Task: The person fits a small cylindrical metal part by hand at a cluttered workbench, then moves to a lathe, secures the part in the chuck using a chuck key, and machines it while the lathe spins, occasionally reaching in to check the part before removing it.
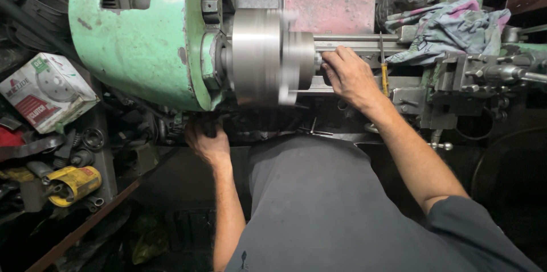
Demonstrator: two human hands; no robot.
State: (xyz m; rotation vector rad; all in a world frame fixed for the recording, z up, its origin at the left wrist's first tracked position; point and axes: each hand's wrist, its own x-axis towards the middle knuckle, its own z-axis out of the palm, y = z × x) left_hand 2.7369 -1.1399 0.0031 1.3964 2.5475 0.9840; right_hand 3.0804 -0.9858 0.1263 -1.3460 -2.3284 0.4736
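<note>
Dim and cluttered, the workshop crowds round one green lathe (137, 38) whose round steel chuck (259, 55) is blurred with spin. From the chuck one slim metal shaft (353, 38) runs off to the right, along the machine's bed.

Two bare hands show, both the person's own. The right hand (348, 75) lies just beside the chuck's face, fingers curled in toward the shaft's near end; whether they actually grip anything there I cannot tell (the knuckles cover the spot). The left hand (206, 140) is down under the headstock, closed round something dark in the shadow, too dim to name.

One crumpled rag (450, 27), grey-blue with pink patches, sits on the carriage well to the right of the hand. One yellow-handled tool (384, 75) stands upright just right of the wrist. On the left shelf lie one printed cardboard box (45, 90) and one yellow canister (74, 183), among dark metal parts.
</note>
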